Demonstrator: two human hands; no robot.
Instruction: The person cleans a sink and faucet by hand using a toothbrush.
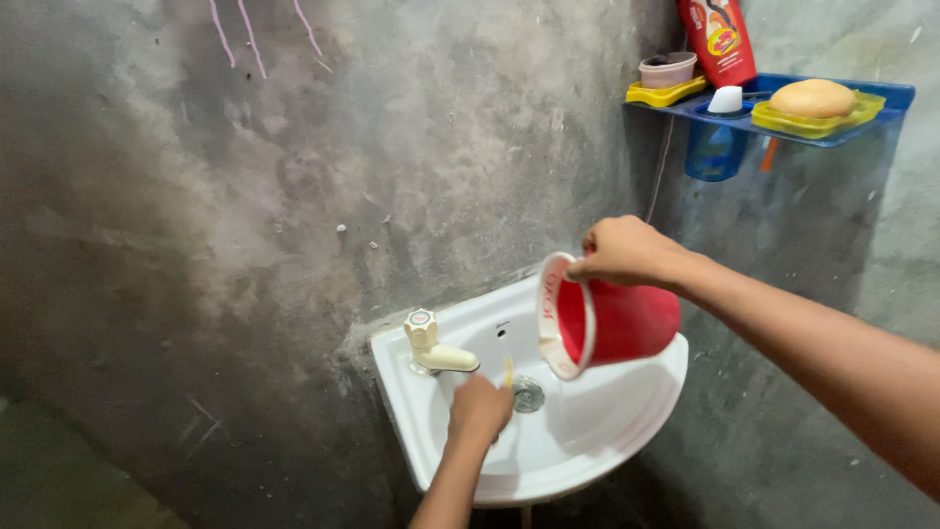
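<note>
My right hand (627, 251) grips the rim of a red plastic mug (612, 321) with a white rim, tipped on its side over a white corner washbasin (597, 431). Down inside the basin my left hand (480, 407) is closed round a thin yellow stick-like thing (508, 370), close under the spout of a cream tap (436, 348). The metal drain (529, 394) lies just right of that hand. What the yellow thing is cannot be made out.
Rough grey cement walls meet in the corner behind the basin. High on the right a blue plastic shelf (881, 96) carries a soap bar on a yellow dish (815, 101), a red bottle (718, 41), a small pinkish cup (668, 71) and a blue tumbler (713, 149).
</note>
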